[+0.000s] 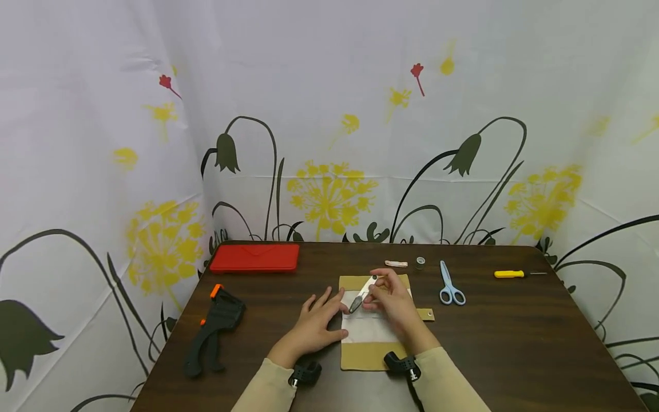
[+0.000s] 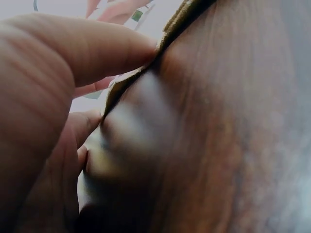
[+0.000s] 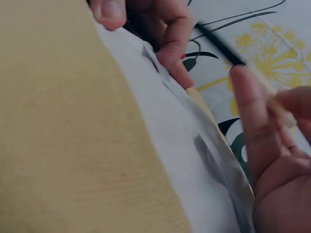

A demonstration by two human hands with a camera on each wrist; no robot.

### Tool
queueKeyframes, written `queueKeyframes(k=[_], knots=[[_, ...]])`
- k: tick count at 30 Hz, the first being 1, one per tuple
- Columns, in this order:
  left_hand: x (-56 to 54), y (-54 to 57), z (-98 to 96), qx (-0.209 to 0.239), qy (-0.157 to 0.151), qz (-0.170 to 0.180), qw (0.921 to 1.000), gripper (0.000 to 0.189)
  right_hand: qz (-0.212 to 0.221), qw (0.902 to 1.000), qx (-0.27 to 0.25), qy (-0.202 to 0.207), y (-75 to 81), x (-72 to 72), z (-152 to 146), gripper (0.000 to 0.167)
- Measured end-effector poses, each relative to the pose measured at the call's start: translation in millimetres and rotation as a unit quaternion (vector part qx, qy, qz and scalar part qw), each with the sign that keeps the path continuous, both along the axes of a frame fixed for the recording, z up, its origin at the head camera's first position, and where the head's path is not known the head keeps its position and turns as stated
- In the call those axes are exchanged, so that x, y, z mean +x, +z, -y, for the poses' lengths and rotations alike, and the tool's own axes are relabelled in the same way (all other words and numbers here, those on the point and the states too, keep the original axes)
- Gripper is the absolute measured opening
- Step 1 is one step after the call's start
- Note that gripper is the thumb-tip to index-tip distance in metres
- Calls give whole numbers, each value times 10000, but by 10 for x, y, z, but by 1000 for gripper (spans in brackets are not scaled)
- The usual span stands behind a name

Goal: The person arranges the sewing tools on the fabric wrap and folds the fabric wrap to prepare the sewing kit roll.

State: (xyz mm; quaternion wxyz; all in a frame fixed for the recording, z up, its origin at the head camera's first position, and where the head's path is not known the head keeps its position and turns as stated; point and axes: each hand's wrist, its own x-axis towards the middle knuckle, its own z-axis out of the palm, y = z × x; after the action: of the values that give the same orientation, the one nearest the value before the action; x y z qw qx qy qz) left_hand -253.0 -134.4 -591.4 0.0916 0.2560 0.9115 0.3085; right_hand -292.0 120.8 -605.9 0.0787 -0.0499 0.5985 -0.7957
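A tan cloth case (image 1: 362,357) lies unfolded on the table, with a white inner panel (image 1: 364,332) across its middle and a snap tab (image 1: 426,314) at its right side. Over the panel, my right hand (image 1: 393,302) pinches a small white tool (image 1: 366,289) with a dark pointed end, tilted down to the left. My left hand (image 1: 316,327) lies at the case's left edge with its fingers spread. In the left wrist view, its thumb (image 2: 116,53) touches the cloth edge. A loose slit shows in the white cloth (image 3: 160,131) in the right wrist view.
Behind the case are a small pale strip (image 1: 396,264) and a little round spool-like piece (image 1: 420,262). Blue scissors (image 1: 448,286) and a yellow screwdriver (image 1: 509,274) lie to the right. A red case (image 1: 254,257) and a black clamp (image 1: 216,326) are at left.
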Motion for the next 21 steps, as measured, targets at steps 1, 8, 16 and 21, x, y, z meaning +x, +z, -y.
queueKeyframes(k=[1, 8, 16, 21], knots=[[-1, 2, -5, -6, -45, 7, 10000, 36, -52, 10000, 54, -18, -5, 7, -4, 53], [7, 11, -4, 104, -58, 23, 9999, 34, 253, 9989, 81, -387, -33, -18, 26, 47], [-7, 15, 6, 63, -82, 32, 9999, 31, 334, 9978, 362, -447, -45, -13, 69, 43], [-19, -2, 9, 61, -57, 32, 10000, 31, 216, 9981, 388, -432, -51, -17, 79, 49]])
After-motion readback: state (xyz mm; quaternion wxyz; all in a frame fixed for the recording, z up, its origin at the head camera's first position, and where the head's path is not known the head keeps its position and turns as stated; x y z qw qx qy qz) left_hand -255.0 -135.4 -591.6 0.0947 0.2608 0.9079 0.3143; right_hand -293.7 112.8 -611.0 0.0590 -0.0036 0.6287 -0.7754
